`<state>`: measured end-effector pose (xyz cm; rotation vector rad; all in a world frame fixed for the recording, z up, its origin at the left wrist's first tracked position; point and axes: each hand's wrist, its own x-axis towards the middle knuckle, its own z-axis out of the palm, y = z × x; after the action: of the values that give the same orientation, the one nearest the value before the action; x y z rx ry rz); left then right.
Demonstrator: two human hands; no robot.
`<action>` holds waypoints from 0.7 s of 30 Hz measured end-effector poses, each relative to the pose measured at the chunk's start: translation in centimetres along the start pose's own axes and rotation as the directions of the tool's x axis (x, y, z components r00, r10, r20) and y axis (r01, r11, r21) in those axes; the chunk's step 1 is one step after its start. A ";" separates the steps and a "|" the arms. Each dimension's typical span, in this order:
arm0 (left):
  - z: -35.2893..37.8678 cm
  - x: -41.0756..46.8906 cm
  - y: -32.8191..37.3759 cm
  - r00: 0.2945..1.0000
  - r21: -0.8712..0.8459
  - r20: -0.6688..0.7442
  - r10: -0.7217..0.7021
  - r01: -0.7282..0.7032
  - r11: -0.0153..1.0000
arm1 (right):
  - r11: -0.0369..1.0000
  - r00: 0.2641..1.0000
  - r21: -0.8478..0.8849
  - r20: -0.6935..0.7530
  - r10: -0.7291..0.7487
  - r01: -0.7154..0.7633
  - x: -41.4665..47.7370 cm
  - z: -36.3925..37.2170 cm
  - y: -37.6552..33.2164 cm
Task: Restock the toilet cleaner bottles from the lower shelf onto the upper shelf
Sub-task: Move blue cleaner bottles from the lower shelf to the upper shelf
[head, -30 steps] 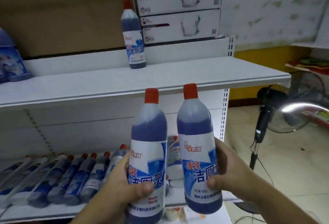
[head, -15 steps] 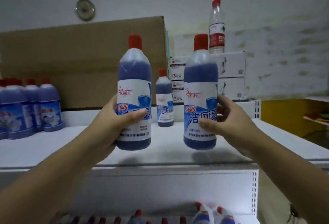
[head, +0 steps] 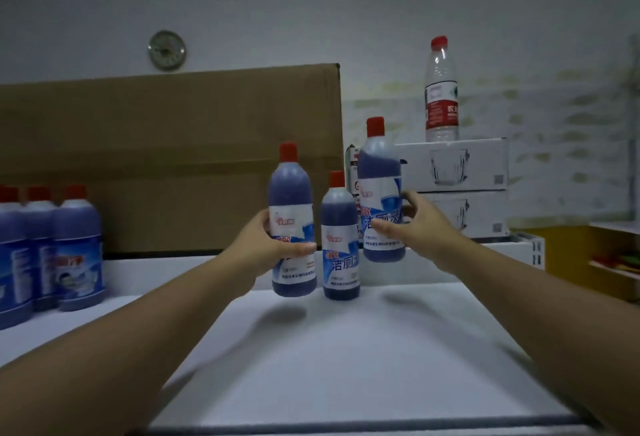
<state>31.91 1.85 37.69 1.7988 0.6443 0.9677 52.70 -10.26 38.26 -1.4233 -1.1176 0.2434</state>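
Left hand: our left hand [head: 263, 248] grips the left-hand bottle [head: 292, 224] of toilet cleaner round its label, with the thumb across the front. The bottle is upright, and the shadow under it suggests its base is just clear of the shelf.
Right hand: our right hand [head: 412, 224] holds the right-hand bottle [head: 381, 193] the same way. This one is upright, higher, and plainly not yet down.
Upper shelf: the white upper shelf [head: 346, 349] runs under both arms, with bare board from the middle down to 6 o'clock.
Already placed: one standing bottle [head: 340, 238] of the same cleaner rests on the shelf between the two we carry. The left-hand bottle is just beside it at 9 o'clock and the right-hand bottle is near it at 2 o'clock.
Done so far: we count one bottle restocked and two brought up to shelf height.
Still to do: we judge that both carried bottles must be set down either side of the standing one and then released.
Lower shelf: it is out of view, so we cannot tell how many bottles remain there.
Neighbours: squat blue bottles [head: 52, 248] with a different label stand at the far 9 o'clock. A cardboard carton [head: 173, 158] is behind them, and glassware boxes [head: 460, 165] at 2 o'clock carry a water bottle [head: 441, 92].
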 end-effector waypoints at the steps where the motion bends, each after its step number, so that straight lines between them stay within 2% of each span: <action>1: 0.3 0.6 -0.2 1.000 0.016 0.003 -0.012 0.012 1.000 | 1.000 1.000 -0.013 -0.019 0.004 -0.004 0.4 0.2 0.8; 3: 0.9 1.7 -1.1 0.999 0.034 0.009 -0.040 0.039 0.999 | 0.999 0.998 0.005 -0.050 0.037 -0.037 0.7 0.4 2.5; 7: 1.9 3.4 -3.9 0.996 0.000 -0.059 -0.064 0.064 0.998 | 0.991 0.992 -0.044 -0.015 0.126 -0.127 1.0 0.1 5.0; 14: 2.1 4.0 -5.3 0.998 0.007 -0.052 -0.038 0.038 0.999 | 0.981 0.987 -0.134 0.052 0.151 -0.143 1.0 1.3 6.0; 18: 2.0 3.1 -5.5 0.997 0.170 -0.007 -0.081 0.081 0.982 | 0.966 0.980 -0.205 0.087 0.180 -0.160 0.8 1.0 5.4; 21: 1.6 2.4 -5.5 0.987 0.353 -0.033 -0.155 0.157 0.922 | 0.951 0.970 -0.256 0.118 0.212 -0.176 0.3 0.5 5.0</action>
<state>34.54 5.09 33.11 2.0213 1.0019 0.7827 54.83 -8.65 33.96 -1.7619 -1.1548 0.3641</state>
